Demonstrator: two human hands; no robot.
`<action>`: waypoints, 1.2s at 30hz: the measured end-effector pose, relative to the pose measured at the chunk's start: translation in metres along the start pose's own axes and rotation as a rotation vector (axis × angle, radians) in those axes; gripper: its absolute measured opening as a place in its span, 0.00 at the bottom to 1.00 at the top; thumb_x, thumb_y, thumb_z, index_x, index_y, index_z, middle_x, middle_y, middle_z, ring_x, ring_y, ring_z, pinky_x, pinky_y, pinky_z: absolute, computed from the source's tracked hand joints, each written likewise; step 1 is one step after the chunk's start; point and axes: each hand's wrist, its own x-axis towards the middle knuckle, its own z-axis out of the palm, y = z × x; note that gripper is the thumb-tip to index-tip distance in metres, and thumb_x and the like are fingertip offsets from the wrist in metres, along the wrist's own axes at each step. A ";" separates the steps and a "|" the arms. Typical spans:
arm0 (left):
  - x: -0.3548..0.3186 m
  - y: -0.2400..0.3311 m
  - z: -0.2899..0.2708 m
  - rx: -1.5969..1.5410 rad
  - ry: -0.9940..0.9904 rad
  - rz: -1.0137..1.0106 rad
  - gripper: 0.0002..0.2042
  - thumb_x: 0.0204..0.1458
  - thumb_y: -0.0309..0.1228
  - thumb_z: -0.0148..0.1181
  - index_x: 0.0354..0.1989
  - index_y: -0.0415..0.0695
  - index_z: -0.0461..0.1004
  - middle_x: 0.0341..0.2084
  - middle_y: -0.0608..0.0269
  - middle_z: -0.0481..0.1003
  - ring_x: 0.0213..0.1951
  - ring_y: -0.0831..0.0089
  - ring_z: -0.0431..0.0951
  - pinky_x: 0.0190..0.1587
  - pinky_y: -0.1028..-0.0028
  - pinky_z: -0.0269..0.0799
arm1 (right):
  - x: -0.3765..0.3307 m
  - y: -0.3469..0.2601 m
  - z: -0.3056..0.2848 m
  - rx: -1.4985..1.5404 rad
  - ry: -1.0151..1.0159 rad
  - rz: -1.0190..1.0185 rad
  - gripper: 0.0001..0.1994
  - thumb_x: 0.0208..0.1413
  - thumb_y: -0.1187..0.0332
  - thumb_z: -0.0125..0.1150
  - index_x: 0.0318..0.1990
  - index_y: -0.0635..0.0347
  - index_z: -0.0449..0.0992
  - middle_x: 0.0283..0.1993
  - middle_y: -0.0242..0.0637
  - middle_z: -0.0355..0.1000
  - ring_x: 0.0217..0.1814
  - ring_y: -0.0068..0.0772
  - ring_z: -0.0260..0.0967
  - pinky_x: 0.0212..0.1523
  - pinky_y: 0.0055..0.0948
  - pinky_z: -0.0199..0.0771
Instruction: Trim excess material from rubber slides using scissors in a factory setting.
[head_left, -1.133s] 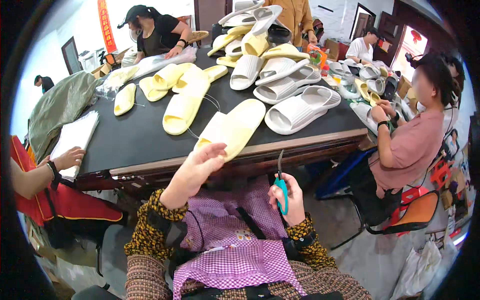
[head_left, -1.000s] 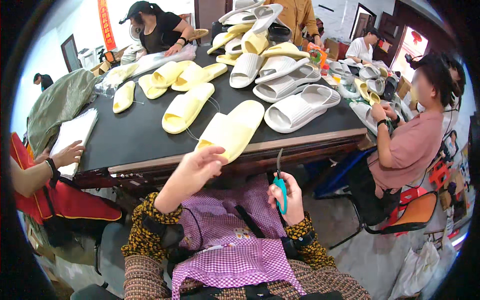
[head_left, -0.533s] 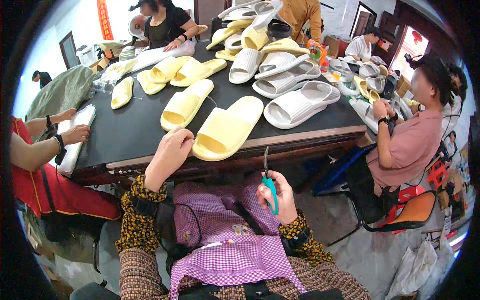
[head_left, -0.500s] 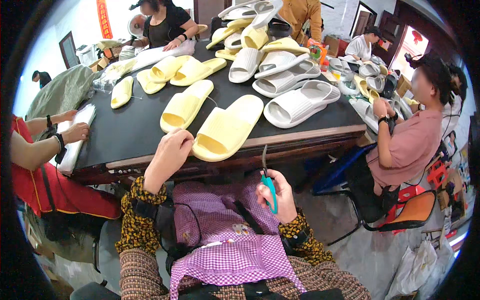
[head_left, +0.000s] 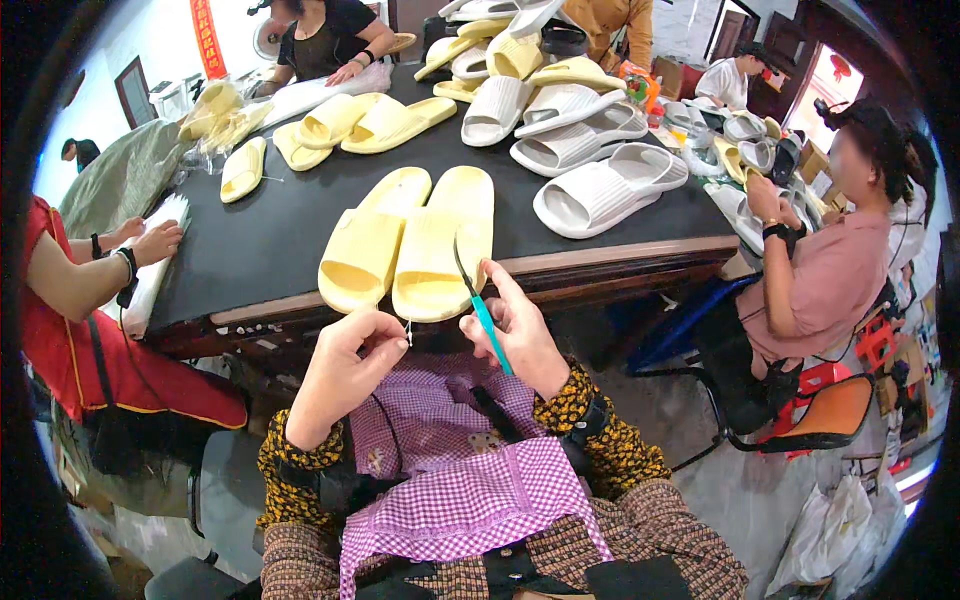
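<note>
Two pale yellow slide sandals lie side by side at the near edge of the black table. My right hand grips small teal-handled snips, blades pointing up toward the right sandal. My left hand is held just below the table edge, thumb and fingers pinched on a tiny pale scrap too small to identify. Both hands hover above my purple checked apron.
More yellow sandals and white sandals cover the far table. A person in red sits at my left, a person in pink on my right beside an orange stool. Others work at the far side.
My left hand came off the yellow sandal and drew back below the table edge. My right hand with the snips rose toward it. Two sandals now lie together at the edge.
</note>
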 end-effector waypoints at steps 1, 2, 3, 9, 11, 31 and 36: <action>-0.004 -0.002 0.001 -0.040 0.010 -0.004 0.03 0.50 0.21 0.58 0.32 0.36 0.73 0.24 0.67 0.73 0.28 0.82 0.71 0.32 0.80 0.68 | -0.002 -0.001 0.000 0.024 -0.013 0.003 0.41 0.53 0.70 0.62 0.68 0.68 0.42 0.25 0.32 0.68 0.22 0.18 0.64 0.23 0.20 0.65; -0.006 -0.004 0.002 -0.073 0.021 -0.017 0.03 0.51 0.21 0.58 0.33 0.35 0.73 0.24 0.68 0.73 0.27 0.83 0.71 0.31 0.81 0.68 | -0.003 -0.001 0.000 0.046 -0.017 0.031 0.41 0.53 0.70 0.62 0.68 0.68 0.42 0.25 0.32 0.68 0.22 0.17 0.64 0.23 0.20 0.65; -0.008 -0.007 0.002 -0.099 0.030 -0.053 0.03 0.51 0.21 0.58 0.33 0.35 0.73 0.23 0.68 0.73 0.26 0.84 0.71 0.30 0.81 0.68 | -0.007 -0.001 -0.001 0.099 -0.013 0.009 0.37 0.54 0.69 0.63 0.67 0.68 0.48 0.26 0.32 0.68 0.23 0.16 0.64 0.23 0.19 0.65; -0.018 -0.019 0.002 -0.378 0.133 -0.152 0.03 0.54 0.21 0.55 0.35 0.36 0.72 0.25 0.70 0.71 0.28 0.84 0.70 0.31 0.83 0.68 | -0.028 0.000 -0.003 0.233 -0.227 0.135 0.25 0.55 0.69 0.60 0.58 0.65 0.61 0.31 0.32 0.71 0.23 0.15 0.67 0.21 0.15 0.66; -0.018 -0.021 0.002 -0.435 0.130 -0.161 0.04 0.55 0.23 0.55 0.36 0.36 0.72 0.27 0.68 0.72 0.29 0.82 0.72 0.33 0.82 0.70 | -0.033 0.003 -0.001 0.297 -0.307 0.211 0.23 0.55 0.70 0.59 0.57 0.63 0.62 0.32 0.33 0.71 0.22 0.16 0.67 0.20 0.16 0.67; -0.022 -0.029 0.002 -0.551 0.150 -0.138 0.05 0.56 0.24 0.57 0.38 0.35 0.73 0.29 0.70 0.73 0.31 0.85 0.71 0.35 0.84 0.69 | -0.014 0.013 0.025 0.399 -0.495 0.327 0.23 0.57 0.66 0.58 0.58 0.63 0.60 0.37 0.36 0.71 0.34 0.24 0.72 0.29 0.22 0.74; -0.022 -0.032 0.001 -0.533 0.148 -0.142 0.05 0.56 0.24 0.57 0.37 0.35 0.73 0.29 0.69 0.73 0.30 0.85 0.71 0.34 0.84 0.68 | -0.015 0.009 0.031 0.421 -0.454 0.323 0.20 0.58 0.67 0.56 0.56 0.63 0.61 0.32 0.34 0.71 0.23 0.20 0.70 0.19 0.18 0.68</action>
